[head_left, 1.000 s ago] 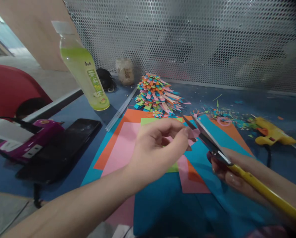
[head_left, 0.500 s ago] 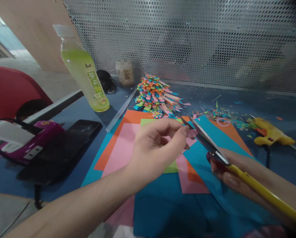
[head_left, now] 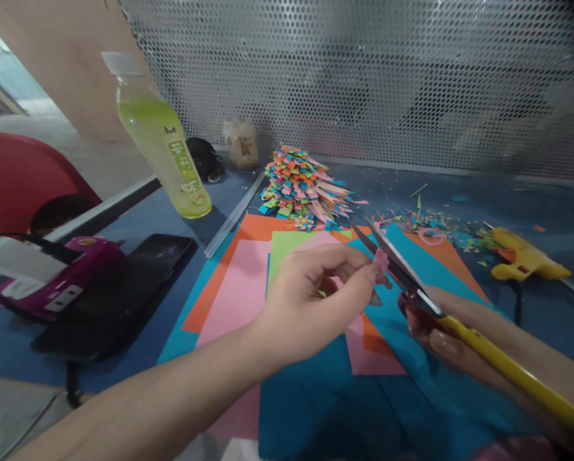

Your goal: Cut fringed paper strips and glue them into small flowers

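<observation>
Between the thumb and fingertips of my left hand [head_left: 323,294] is a small pink piece of paper [head_left: 381,261]. My right hand [head_left: 455,339] is closed round a pair of scissors [head_left: 414,288] with yellow on the handle; the blades are slightly parted and point up and left. The pink piece lies right by the blades; whether it touches them I cannot tell. Beneath both hands spread overlapping sheets of coloured paper: blue [head_left: 316,403], pink [head_left: 236,282], orange [head_left: 258,224] and green [head_left: 280,246]. Part of the right hand is hidden behind the scissors.
Behind the sheets stands a pile of fringed coloured paper strips [head_left: 294,182]. Paper scraps [head_left: 435,224] and a yellow glue gun [head_left: 527,256] lie to the right. On the left are a drink bottle [head_left: 166,144], a black phone [head_left: 118,294], a purple power strip [head_left: 75,269] and a clear ruler-like strip [head_left: 234,218].
My left hand has shifted slightly right and down, and the pink piece has turned more upright in its fingers. My right hand and the scissors have barely moved.
</observation>
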Demonstrator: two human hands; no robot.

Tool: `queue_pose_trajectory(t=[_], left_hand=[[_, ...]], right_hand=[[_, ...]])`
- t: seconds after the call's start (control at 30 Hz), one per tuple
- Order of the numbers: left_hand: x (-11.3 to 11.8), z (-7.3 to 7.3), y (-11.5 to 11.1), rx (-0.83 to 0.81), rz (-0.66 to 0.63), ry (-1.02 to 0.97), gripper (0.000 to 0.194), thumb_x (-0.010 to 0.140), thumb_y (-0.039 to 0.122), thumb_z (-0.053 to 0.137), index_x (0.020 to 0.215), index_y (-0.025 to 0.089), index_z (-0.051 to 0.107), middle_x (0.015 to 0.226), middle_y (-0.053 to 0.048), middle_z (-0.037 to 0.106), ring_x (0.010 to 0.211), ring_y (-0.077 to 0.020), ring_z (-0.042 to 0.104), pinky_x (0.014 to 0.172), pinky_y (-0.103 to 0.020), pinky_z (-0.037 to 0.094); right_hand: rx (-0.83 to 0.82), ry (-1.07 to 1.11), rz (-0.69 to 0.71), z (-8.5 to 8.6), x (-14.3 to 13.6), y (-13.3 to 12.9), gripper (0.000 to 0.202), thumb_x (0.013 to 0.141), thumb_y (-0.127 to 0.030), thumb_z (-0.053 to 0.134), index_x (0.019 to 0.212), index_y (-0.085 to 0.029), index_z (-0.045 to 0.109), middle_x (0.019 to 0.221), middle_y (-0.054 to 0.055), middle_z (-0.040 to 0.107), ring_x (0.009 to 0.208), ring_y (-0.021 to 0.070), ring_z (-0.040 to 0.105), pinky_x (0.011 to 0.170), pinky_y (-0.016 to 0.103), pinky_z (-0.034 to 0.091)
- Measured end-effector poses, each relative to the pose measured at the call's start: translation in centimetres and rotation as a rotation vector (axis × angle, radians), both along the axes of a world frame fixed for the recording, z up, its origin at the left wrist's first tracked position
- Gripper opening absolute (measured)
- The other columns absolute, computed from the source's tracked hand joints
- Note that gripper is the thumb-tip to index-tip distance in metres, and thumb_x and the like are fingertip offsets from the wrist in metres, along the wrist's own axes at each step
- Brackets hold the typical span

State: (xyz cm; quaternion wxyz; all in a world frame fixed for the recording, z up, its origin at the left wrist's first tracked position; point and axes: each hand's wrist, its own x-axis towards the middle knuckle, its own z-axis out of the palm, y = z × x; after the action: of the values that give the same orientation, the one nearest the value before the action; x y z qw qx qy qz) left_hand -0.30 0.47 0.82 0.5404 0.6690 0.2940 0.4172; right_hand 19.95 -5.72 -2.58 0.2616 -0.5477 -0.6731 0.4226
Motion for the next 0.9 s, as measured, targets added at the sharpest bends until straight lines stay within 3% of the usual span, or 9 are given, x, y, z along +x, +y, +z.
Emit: queue_pose_trajectory(t=[0.1,0.23,0.53,0.9], left_hand=[[0.07,0.01,-0.09,-0.029,-0.010,-0.003,0.022,0.081,0.029,0.054,0.063,0.016,0.056,0.059,-0.001,0.059,0.050,-0.0080,0.051,0.046,-0.020,0.041],[0.02,-0.18,-0.08,-0.036,-0.032,-0.015,0.021,0.082,0.029,0.053,0.067,0.016,0.057,0.060,-0.001,0.060,0.051,-0.0081,0.052,0.047,-0.020,0.042],[-0.02,-0.36,0.04,-0.016,-0.033,0.005,0.024,0.082,0.032,0.054,0.066,0.015,0.057,0.061,-0.002,0.061,0.050,-0.0082,0.052,0.047,-0.020,0.044],[-0.09,-0.42,0.14,-0.026,-0.049,-0.022,0.022,0.082,0.029,0.054,0.066,0.015,0.057,0.061,-0.001,0.061,0.051,-0.0083,0.052,0.047,-0.020,0.043]], right_hand=[[-0.104,0.027,0.025,0.19,0.11,-0.16,0.052,0.078,-0.074,0.036,0.081,-0.022,0.042,0.062,-0.004,0.035,0.047,0.0075,0.026,0.040,0.020,0.020],[-0.091,0.057,0.032,0.12,0.18,-0.11,0.052,0.078,-0.074,0.036,0.080,-0.022,0.042,0.062,-0.004,0.035,0.048,0.0080,0.025,0.040,0.021,0.017],[-0.017,0.035,0.034,-0.01,-0.04,0.10,0.049,0.081,-0.069,0.038,0.078,-0.021,0.044,0.062,-0.003,0.038,0.049,0.0082,0.029,0.040,0.020,0.021],[0.110,-0.065,0.013,0.00,-0.34,0.19,0.046,0.082,-0.067,0.038,0.077,-0.021,0.046,0.064,-0.002,0.043,0.053,0.0104,0.040,0.045,0.021,0.035]])
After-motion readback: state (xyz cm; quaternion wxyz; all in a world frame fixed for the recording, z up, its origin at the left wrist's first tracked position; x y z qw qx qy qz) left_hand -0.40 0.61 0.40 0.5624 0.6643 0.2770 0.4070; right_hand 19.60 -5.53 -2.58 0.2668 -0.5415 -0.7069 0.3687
